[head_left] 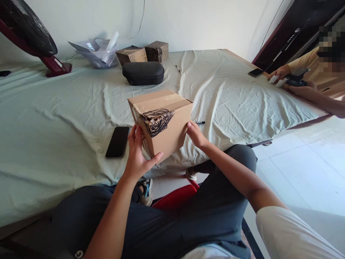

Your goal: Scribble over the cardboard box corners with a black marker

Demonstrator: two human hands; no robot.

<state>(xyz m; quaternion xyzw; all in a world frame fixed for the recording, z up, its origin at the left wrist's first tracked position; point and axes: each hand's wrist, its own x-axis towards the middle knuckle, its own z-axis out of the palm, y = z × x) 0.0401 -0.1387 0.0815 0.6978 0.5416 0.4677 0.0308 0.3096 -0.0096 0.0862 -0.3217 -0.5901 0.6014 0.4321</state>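
A brown cardboard box [169, 129], tilted near the table's front edge, is held between both my hands. Black scribbles cover its upper left corner, and clear tape runs over its top. My left hand [138, 154] grips the left side and lower corner, thumb along the front face. On the right side, my right hand [196, 134] presses its fingers to the box's edge; some fingers are hidden behind it. A black phone [118, 142] lies left of my left hand. Just right of the box, a black pen [201, 123] shows in part.
Behind the box are a black case [143, 73], two patterned boxes [157, 51], a plastic basket [102, 59] and another pen [178, 68]. A fan [55, 64] stands at the left. At the right, a person's hands [281, 72] hold a device beside a phone [255, 72].
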